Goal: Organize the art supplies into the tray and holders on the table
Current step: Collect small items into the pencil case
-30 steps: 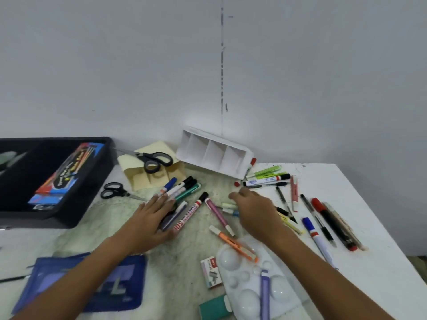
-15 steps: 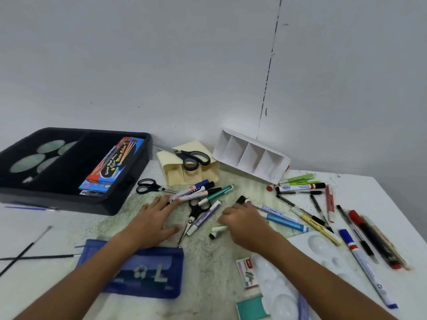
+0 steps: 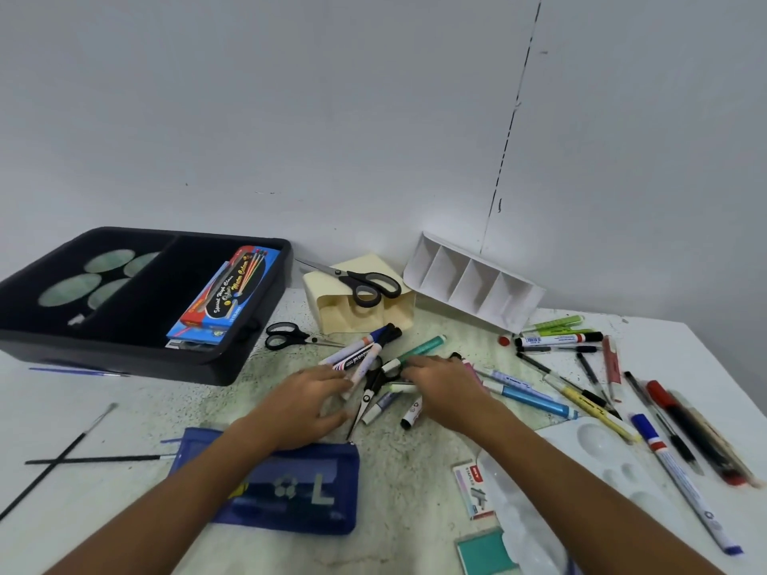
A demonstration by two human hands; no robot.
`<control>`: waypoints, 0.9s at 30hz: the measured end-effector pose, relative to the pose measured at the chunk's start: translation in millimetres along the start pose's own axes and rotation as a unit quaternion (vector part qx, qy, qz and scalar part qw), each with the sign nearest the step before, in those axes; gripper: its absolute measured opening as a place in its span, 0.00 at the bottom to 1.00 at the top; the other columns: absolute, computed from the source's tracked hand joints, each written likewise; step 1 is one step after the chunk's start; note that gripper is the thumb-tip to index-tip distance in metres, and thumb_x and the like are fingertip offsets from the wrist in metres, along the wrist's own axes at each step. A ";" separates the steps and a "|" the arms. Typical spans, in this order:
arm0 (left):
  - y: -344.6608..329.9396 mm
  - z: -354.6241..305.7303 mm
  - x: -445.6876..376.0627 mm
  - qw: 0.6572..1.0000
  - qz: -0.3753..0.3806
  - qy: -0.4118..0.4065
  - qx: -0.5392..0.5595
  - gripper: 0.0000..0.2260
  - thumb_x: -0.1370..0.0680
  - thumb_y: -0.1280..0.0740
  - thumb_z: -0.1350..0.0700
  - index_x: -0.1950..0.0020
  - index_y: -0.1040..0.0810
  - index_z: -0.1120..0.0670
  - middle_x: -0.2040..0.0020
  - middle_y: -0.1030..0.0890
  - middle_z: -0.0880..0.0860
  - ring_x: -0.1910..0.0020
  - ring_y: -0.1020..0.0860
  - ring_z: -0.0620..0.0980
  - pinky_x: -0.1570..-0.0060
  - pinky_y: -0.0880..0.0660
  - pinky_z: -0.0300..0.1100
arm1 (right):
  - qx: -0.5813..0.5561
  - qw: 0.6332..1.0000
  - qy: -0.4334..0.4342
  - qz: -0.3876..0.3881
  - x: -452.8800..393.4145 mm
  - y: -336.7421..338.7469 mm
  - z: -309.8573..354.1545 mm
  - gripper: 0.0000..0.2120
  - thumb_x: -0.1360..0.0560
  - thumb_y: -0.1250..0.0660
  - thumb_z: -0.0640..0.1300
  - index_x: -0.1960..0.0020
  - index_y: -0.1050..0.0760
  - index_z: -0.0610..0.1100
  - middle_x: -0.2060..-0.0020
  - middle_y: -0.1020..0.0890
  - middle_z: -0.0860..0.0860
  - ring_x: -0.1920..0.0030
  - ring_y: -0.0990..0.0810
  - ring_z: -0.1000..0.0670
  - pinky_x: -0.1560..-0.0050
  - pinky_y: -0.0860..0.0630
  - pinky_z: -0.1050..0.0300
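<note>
Both hands sit on a heap of markers (image 3: 365, 359) mid-table: the left hand (image 3: 309, 402) curls round several, while the right hand (image 3: 444, 388) hides its fingers, grip unclear. The black tray (image 3: 257, 350) lies just left of the heap, the cream holder (image 3: 323, 305) behind it.

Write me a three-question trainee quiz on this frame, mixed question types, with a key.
1. True or false: the large scissors lie inside the black tray.
2. Which box sits in the tray? A) watercolour box B) staples box C) none
3. Fill in: both hands, left and right, rest on a pile of ____.

Key: 1 false, they lie on the cream holder; 2 A; 3 markers.
</note>
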State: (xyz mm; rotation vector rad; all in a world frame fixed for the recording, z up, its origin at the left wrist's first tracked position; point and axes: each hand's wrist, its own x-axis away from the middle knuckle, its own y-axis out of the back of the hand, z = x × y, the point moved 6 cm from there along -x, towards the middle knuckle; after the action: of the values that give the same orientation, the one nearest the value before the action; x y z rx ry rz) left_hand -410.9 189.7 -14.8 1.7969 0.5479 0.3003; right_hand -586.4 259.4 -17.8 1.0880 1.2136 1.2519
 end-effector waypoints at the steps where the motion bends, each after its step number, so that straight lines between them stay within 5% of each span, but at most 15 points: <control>1: 1.8 0.4 1.8 1.000 -0.002 0.001 0.003 0.19 0.22 0.33 0.47 0.33 0.23 0.53 0.32 0.25 0.51 0.32 0.29 0.48 0.34 0.34 0.40 | 0.012 1.000 -0.015 -0.006 -0.1 1.8 -1.6 0.18 0.24 0.38 0.37 0.36 0.25 0.49 0.39 0.22 0.51 0.40 0.24 0.47 0.39 0.28 0.47; 5: 11.3 12.2 14.1 0.999 -0.003 0.025 0.025 0.19 0.22 0.32 0.47 0.33 0.24 0.51 0.34 0.24 0.47 0.35 0.28 0.44 0.39 0.37 0.32 | 0.014 0.997 -0.055 -0.054 0.0 17.4 4.0 0.16 0.23 0.38 0.39 0.37 0.26 0.49 0.47 0.20 0.50 0.49 0.22 0.48 0.51 0.26 0.55; 8: 19.8 34.5 36.9 0.995 0.048 0.073 0.058 0.16 0.24 0.32 0.43 0.38 0.22 0.47 0.40 0.22 0.44 0.41 0.26 0.40 0.40 0.30 0.38 | -0.058 0.996 -0.056 -0.049 -0.6 26.5 22.9 0.17 0.24 0.40 0.37 0.37 0.25 0.49 0.51 0.21 0.49 0.55 0.21 0.47 0.55 0.22 0.52; 11: 29.0 61.6 65.7 0.985 0.095 0.128 0.067 0.11 0.24 0.32 0.42 0.49 0.18 0.47 0.50 0.19 0.43 0.51 0.23 0.39 0.48 0.25 0.41 | -0.220 0.975 -0.004 0.029 -7.6 18.8 63.2 0.09 0.22 0.39 0.39 0.47 0.21 0.42 0.55 0.20 0.46 0.57 0.23 0.47 0.57 0.24 0.51; 14: 31.6 83.1 89.1 0.974 0.122 0.183 0.055 0.16 0.21 0.35 0.44 0.58 0.18 0.54 0.59 0.19 0.51 0.58 0.22 0.48 0.54 0.26 0.46 | -0.349 0.928 -0.011 0.134 -16.0 8.0 102.3 0.09 0.21 0.35 0.44 0.50 0.20 0.39 0.60 0.20 0.49 0.61 0.24 0.53 0.62 0.29 0.59; 19: 35.1 95.0 113.6 0.960 0.119 0.225 0.120 0.21 0.19 0.39 0.45 0.57 0.19 0.61 0.57 0.19 0.59 0.57 0.22 0.54 0.54 0.27 0.47 | -0.312 0.922 -0.033 0.228 -24.3 3.0 130.7 0.18 0.23 0.34 0.56 0.59 0.19 0.42 0.77 0.28 0.54 0.77 0.29 0.56 0.71 0.34 0.61; 23: 38.1 93.0 117.7 0.950 0.114 0.242 0.161 0.23 0.19 0.40 0.43 0.53 0.17 0.61 0.55 0.17 0.59 0.55 0.20 0.54 0.51 0.25 0.49 | -0.281 0.925 -0.061 0.249 -22.6 1.8 138.0 0.19 0.23 0.33 0.55 0.64 0.25 0.41 0.72 0.26 0.49 0.72 0.28 0.50 0.69 0.34 0.58; 27: 39.4 96.0 119.0 0.936 0.096 0.271 0.203 0.25 0.20 0.38 0.42 0.56 0.19 0.64 0.59 0.17 0.60 0.63 0.21 0.53 0.59 0.27 0.44 | -0.188 0.938 -0.127 0.261 -20.0 -3.0 134.1 0.17 0.23 0.35 0.55 0.60 0.26 0.42 0.63 0.23 0.47 0.63 0.25 0.47 0.64 0.32 0.55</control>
State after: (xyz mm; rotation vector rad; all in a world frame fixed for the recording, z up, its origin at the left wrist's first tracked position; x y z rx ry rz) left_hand -255.5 161.9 -14.2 2.1778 0.8677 0.8884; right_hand -451.6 247.2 -9.3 1.2738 0.4654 1.6014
